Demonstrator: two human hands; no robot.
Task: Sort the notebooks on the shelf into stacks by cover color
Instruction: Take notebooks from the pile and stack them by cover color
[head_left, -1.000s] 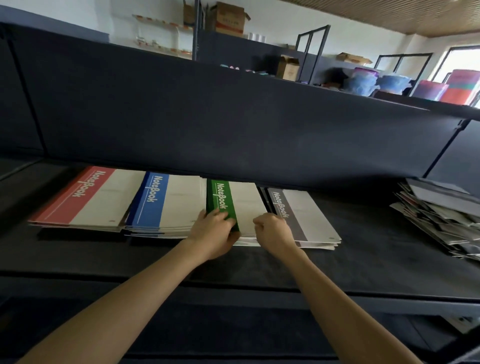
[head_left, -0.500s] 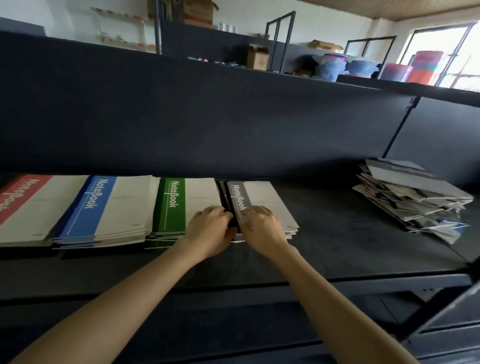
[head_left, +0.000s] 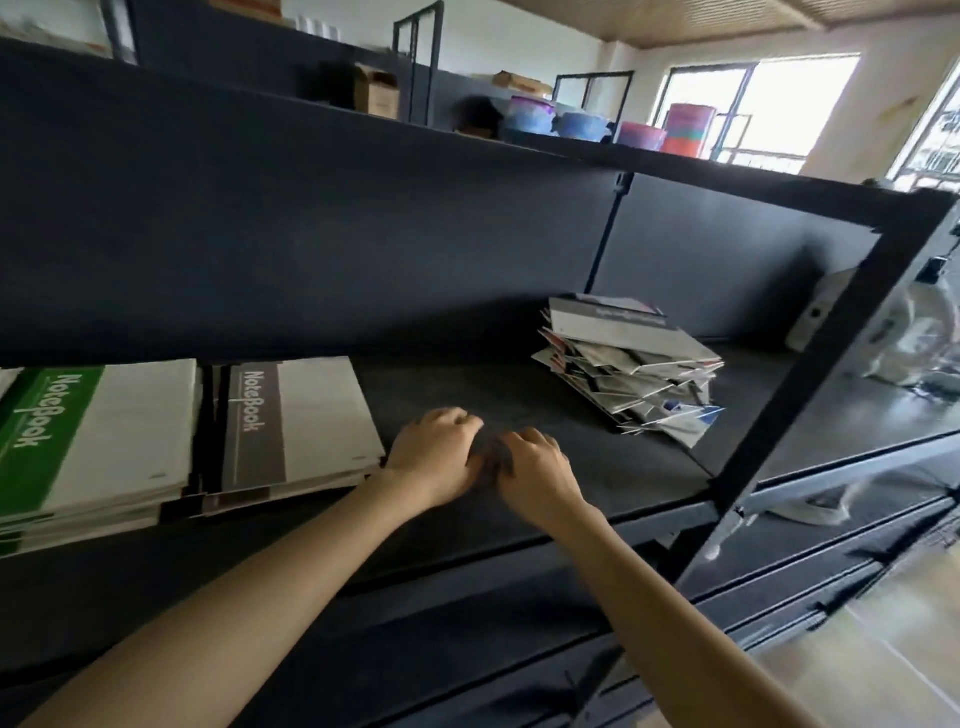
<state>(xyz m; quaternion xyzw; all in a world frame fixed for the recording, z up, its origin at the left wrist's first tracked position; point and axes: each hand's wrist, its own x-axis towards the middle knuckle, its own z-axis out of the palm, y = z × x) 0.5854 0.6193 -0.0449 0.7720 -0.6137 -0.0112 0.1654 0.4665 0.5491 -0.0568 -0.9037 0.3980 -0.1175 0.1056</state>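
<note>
A green-banded notebook stack (head_left: 98, 441) lies at the left of the dark shelf (head_left: 519, 395), with a grey-banded stack (head_left: 296, 421) just to its right. Further right sits a messy pile of mixed notebooks (head_left: 628, 364). My left hand (head_left: 436, 454) and my right hand (head_left: 535, 470) hover side by side over bare shelf between the grey stack and the pile, fingers loosely curled and holding nothing. The left hand is just off the grey stack's right edge. The red and blue stacks are out of frame.
The shelf board above (head_left: 311, 218) overhangs low over the stacks. A black upright post (head_left: 810, 395) bounds the shelf bay at the right. Boxes and coloured plastic tubs (head_left: 550, 122) stand on top. A crumpled plastic bag (head_left: 914, 338) lies beyond the post.
Both hands left the green and grey stacks and moved right onto open shelf. The view swung right, so the mixed pile came nearer the middle and the red and blue stacks dropped out.
</note>
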